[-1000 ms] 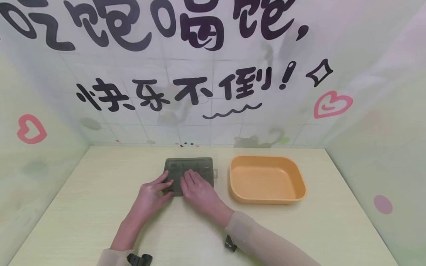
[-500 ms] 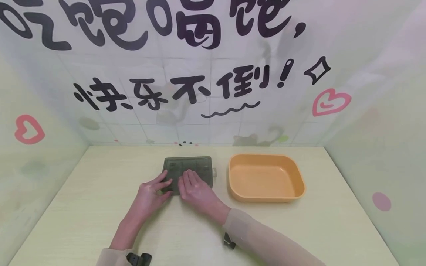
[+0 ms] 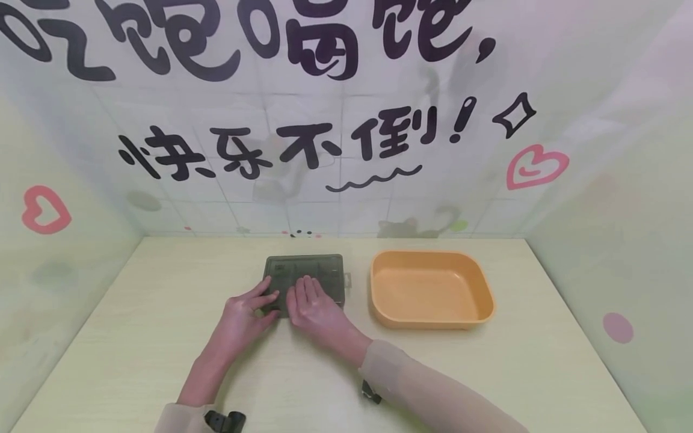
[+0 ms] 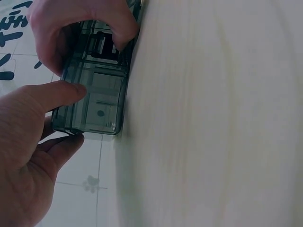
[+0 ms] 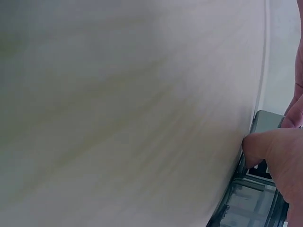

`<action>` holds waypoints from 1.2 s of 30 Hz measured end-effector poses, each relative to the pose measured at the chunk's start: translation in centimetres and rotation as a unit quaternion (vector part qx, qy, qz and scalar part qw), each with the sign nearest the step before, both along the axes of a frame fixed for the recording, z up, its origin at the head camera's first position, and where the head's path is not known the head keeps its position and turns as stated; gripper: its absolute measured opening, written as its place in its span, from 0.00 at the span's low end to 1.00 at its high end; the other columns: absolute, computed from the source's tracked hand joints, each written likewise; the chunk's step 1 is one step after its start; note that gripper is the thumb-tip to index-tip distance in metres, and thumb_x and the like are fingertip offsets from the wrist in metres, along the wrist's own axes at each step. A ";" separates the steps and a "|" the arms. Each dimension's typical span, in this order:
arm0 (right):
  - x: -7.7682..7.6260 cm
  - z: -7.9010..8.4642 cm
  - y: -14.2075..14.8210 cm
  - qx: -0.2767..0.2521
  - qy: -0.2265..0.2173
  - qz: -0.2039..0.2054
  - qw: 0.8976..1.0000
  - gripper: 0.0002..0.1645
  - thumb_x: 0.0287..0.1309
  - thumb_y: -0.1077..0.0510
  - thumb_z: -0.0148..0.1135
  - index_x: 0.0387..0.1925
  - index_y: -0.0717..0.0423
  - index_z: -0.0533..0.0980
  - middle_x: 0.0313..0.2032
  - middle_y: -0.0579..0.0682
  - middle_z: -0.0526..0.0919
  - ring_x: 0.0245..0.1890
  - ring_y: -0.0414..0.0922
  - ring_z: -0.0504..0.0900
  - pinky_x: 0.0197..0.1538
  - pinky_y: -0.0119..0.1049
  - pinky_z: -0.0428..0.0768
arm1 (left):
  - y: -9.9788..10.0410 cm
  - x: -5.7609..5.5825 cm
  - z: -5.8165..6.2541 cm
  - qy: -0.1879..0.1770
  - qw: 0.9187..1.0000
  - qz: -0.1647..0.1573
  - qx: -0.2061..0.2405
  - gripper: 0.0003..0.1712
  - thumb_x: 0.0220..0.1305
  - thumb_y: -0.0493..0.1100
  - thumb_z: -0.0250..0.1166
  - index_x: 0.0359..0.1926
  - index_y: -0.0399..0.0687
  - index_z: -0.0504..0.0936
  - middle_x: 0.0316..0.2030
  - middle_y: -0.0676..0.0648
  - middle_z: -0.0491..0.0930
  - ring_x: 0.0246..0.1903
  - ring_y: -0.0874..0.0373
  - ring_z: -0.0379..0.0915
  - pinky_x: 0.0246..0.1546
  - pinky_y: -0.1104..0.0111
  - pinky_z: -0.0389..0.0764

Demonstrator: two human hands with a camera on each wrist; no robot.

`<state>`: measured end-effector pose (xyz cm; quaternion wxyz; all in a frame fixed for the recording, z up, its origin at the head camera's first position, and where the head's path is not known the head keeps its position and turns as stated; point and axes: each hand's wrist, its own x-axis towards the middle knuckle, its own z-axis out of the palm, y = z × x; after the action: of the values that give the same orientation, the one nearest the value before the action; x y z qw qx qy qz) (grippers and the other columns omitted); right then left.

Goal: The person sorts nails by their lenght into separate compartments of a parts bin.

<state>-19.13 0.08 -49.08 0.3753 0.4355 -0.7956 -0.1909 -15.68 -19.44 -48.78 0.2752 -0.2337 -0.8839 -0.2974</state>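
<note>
A dark translucent plastic compartment box [image 3: 327,267] lies flat on the table, its lid down. At its left end my left hand [image 3: 240,319] grips it; in the left wrist view the thumb [image 4: 71,93] lies on the front side and other fingers reach round the end. My right hand [image 3: 322,316] holds the box's front middle, fingers bent over the lid. Its thumb [image 5: 255,147] presses the front side beside a small dark rectangular part [image 4: 105,46]. Inside the see-through walls, dividers are visible; any contents are hard to make out.
An orange rectangular tray [image 3: 433,325] stands to the right of the box, a short gap away. Behind the light wooden table [image 3: 135,337] rises a printed backdrop [image 3: 346,198], with side walls at left and right. Both wrists carry small black devices [image 3: 224,421].
My right hand's fingers have slid very slightly left along the lid. The head view has shifted a little. My left hand, the box and the tray keep their places.
</note>
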 end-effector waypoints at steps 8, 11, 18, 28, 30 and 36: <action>-0.3 0.4 0.7 0.015 -0.030 0.016 0.999 0.15 0.72 0.64 0.54 0.53 0.60 0.81 0.50 0.58 0.87 0.52 0.50 0.86 0.60 0.40 0.81 | 0.0 0.0 -0.1 -0.002 1.000 0.007 -0.002 0.25 0.35 0.23 0.83 0.41 0.27 0.88 0.54 0.25 0.79 0.46 0.33 0.83 0.40 0.55 0.85; -0.5 0.4 1.5 0.019 -0.069 0.025 0.997 0.18 0.72 0.63 0.56 0.59 0.58 0.80 0.56 0.56 0.85 0.58 0.49 0.83 0.65 0.39 0.77 | 0.0 0.2 -0.3 -0.012 1.000 0.011 -0.002 0.25 0.36 0.23 0.83 0.41 0.28 0.88 0.55 0.26 0.79 0.46 0.34 0.83 0.37 0.58 0.87; -0.7 0.0 2.6 0.003 -0.121 0.025 0.992 0.24 0.71 0.62 0.60 0.66 0.55 0.76 0.65 0.54 0.78 0.68 0.47 0.75 0.73 0.37 0.66 | 0.0 0.2 -0.4 -0.022 1.000 0.015 -0.003 0.26 0.37 0.23 0.83 0.43 0.27 0.88 0.56 0.26 0.78 0.47 0.33 0.82 0.40 0.55 0.86; -0.3 -0.4 2.5 -0.059 -0.221 -0.001 0.973 0.34 0.63 0.53 0.64 0.70 0.54 0.73 0.71 0.50 0.72 0.72 0.45 0.68 0.76 0.37 0.58 | -0.1 0.2 -0.4 -0.034 0.999 0.020 0.002 0.26 0.38 0.23 0.82 0.44 0.28 0.88 0.57 0.26 0.77 0.47 0.33 0.82 0.41 0.54 0.85; -0.2 -0.5 2.4 -0.063 -0.224 -0.011 0.973 0.33 0.63 0.52 0.63 0.70 0.53 0.73 0.71 0.49 0.72 0.73 0.45 0.67 0.76 0.37 0.58 | -0.2 0.2 -0.4 -0.031 0.999 0.019 0.002 0.26 0.38 0.23 0.82 0.44 0.28 0.88 0.57 0.26 0.77 0.47 0.33 0.82 0.41 0.54 0.85; -0.2 -0.6 2.1 -0.088 -0.245 -0.026 0.965 0.32 0.63 0.56 0.61 0.69 0.51 0.73 0.71 0.48 0.72 0.73 0.45 0.67 0.76 0.39 0.60 | -0.2 0.0 -0.4 -0.025 1.000 0.016 0.004 0.26 0.38 0.23 0.82 0.44 0.28 0.88 0.56 0.26 0.77 0.47 0.33 0.82 0.41 0.54 0.85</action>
<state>-19.30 2.14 -49.68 0.2013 0.4136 -0.8878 -0.0171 -15.67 -19.60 -49.14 0.2585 -0.2109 -0.8930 -0.3019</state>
